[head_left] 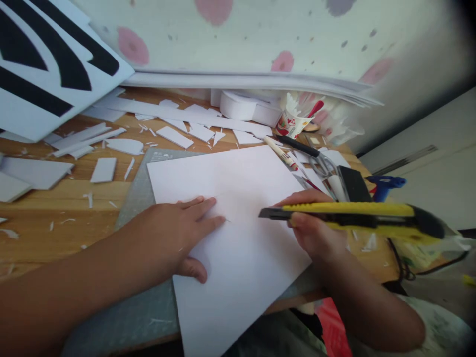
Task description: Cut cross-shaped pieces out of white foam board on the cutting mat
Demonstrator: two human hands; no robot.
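Left hand (185, 229) spread, gripping nothing, right hand (319, 240) closed round the knife (357, 214), the sheet (238, 267) seems light, stiffish, best pressed at left.

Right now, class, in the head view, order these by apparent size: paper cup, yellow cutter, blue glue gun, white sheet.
1. White sheet
2. Yellow cutter
3. Paper cup, blue glue gun: too alike to rank

At six o'clock we see the sheet (241, 267), smooth, matt and papery. Between three and four, the knife (357, 210) shows smooth yellow plastic, its blade (268, 213) dark metal. The mat (119, 312) at eight looks matt and rubbery. At nine, our counter (107, 201) is grained wood; scraps (174, 137) at ten are matt, card-like. The cup (292, 125), near two, looks like smooth printed paper.
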